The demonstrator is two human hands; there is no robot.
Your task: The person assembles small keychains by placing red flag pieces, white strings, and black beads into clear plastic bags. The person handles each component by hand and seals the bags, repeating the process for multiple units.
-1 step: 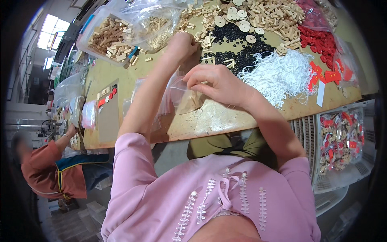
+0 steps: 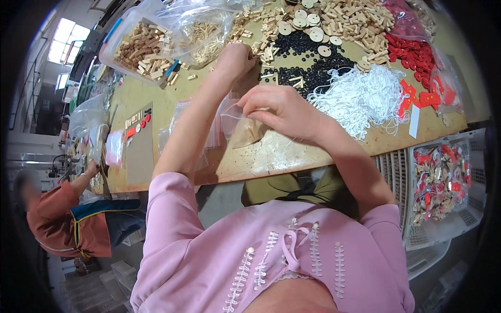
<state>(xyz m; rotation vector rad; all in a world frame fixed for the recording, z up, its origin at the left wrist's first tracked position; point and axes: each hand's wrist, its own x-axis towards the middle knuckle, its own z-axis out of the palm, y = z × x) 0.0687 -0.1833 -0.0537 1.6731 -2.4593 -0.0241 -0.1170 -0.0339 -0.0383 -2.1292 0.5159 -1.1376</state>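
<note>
By left hand (image 2: 237, 61): small wooden blocks (image 2: 269, 53); fingertips hidden, cannot tell whether gripping. In right hand (image 2: 282, 108), between narrowed thumb and fingers: upper edge of clear plastic bag (image 2: 245, 132), over worktable (image 2: 284, 156), left of white cord heap (image 2: 360, 99).

A wide fisheye view looks from the wearer's head, facing down and forward. The shirt (image 2: 209, 248) is nearest, with the left hand (image 2: 235, 61) and right hand (image 2: 286, 107) farther off at the table (image 2: 151, 94). It reaches a co-worker (image 2: 60, 219) at left and a crate (image 2: 417, 238) at right.
</note>
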